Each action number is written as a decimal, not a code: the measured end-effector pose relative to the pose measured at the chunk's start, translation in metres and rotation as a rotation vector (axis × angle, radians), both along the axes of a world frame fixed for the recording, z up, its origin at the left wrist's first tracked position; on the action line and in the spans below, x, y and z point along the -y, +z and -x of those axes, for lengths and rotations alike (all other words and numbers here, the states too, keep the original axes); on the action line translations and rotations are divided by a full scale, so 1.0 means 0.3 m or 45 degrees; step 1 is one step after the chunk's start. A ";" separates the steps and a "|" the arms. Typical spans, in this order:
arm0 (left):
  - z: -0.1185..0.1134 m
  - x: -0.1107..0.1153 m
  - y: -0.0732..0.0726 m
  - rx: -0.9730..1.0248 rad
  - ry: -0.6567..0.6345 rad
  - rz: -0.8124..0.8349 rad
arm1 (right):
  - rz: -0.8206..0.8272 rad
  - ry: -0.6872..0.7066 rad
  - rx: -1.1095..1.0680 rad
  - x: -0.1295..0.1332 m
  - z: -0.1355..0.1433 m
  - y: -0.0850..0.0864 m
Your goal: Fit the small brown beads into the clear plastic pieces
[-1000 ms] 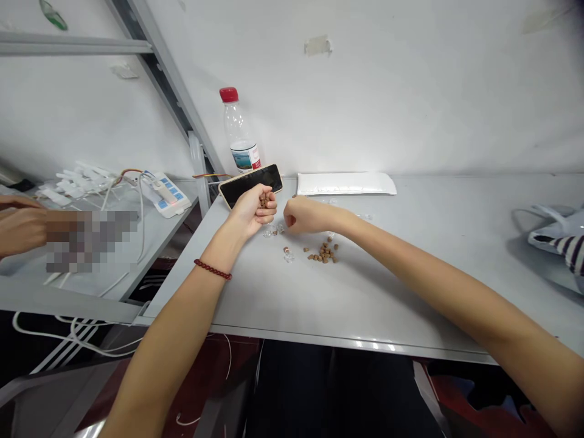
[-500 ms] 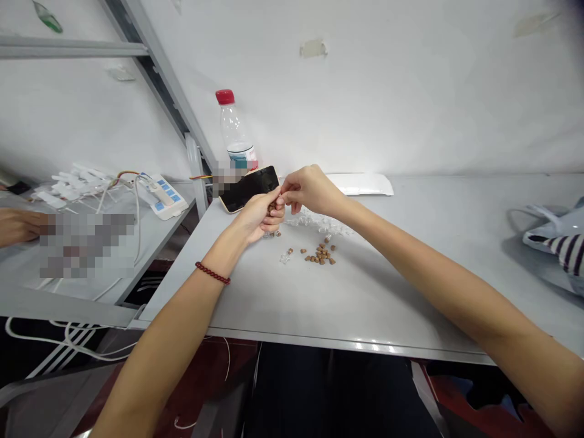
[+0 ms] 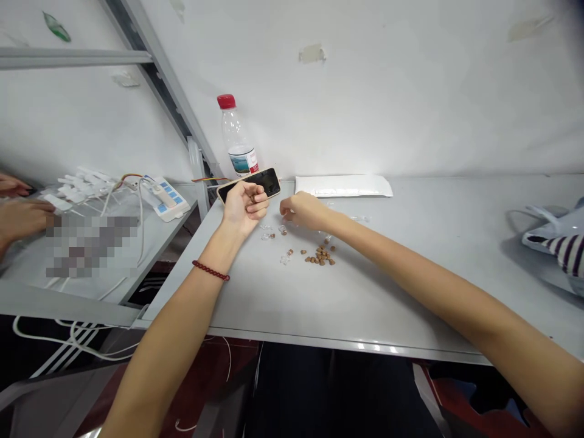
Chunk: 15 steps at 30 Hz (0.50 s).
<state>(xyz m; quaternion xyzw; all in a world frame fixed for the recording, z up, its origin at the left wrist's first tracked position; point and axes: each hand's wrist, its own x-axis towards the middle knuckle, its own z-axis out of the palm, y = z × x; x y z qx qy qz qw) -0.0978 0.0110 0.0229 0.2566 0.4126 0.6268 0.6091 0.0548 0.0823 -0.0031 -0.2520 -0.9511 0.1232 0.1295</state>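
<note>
My left hand (image 3: 245, 205) is palm up in front of the phone (image 3: 268, 181), its fingers curled round small brown pieces. To its right my right hand (image 3: 303, 210) is low over the table, fingers bent down and together; their tips and anything between them are hidden. Under and beyond that hand lie small clear plastic pieces, partly covered by it. Nearer me is a loose pile of brown pieces (image 3: 322, 255). Left of the pile, a clear piece (image 3: 285, 259) lies against a brown one, and a few similar ones sit below my left hand.
A red-capped bottle (image 3: 239, 146) stands behind the phone. A flat white packet (image 3: 344, 186) lies along the wall. At left are a power strip (image 3: 168, 201), cables and another person's hands (image 3: 27, 216). A striped bag (image 3: 563, 249) is at far right.
My hands have moved apart. My left hand has shifted left and turned palm up, over the phone's lower edge; my right hand has dropped toward the clear pieces.
</note>
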 end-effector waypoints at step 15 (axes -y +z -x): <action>-0.009 -0.011 -0.024 -0.053 -0.078 0.196 | 0.103 0.259 0.026 0.034 -0.009 -0.005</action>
